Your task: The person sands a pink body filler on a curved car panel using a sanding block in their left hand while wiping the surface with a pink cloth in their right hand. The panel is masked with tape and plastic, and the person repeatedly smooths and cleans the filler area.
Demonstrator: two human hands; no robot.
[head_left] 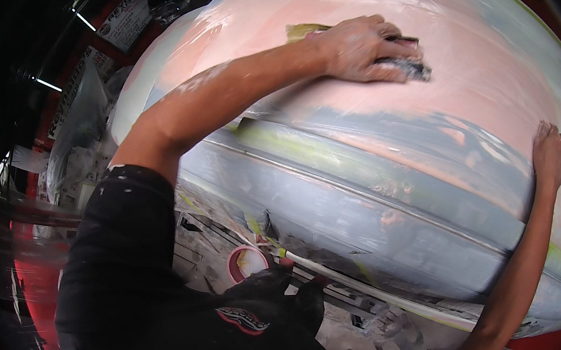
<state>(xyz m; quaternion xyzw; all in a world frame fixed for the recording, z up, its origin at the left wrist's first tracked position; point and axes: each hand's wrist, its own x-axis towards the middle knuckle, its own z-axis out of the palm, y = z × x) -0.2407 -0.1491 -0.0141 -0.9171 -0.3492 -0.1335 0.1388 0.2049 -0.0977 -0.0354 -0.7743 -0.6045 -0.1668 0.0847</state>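
A large curved vehicle body panel (442, 69) spreads before me, patched in pink filler and grey primer, with white dust over it. My left hand (365, 51), whitened by dust, is closed over a sanding block (411, 67) on the upper middle of the pink area. The block's dark grey end shows past the fingers, and a yellowish end sticks out behind the wrist. My palm hides its middle. Against the panel's right side rests my right hand (551, 155), its fingers laid on the surface with nothing visible in them.
A long trim seam (361, 189) crosses the panel below my left hand. Beneath its lower edge, a pink round tub (247, 265) stands on the floor near my feet. Clear plastic sheeting (81, 120) hangs at the left. A clear plastic container (397, 337) sits on the floor at lower right.
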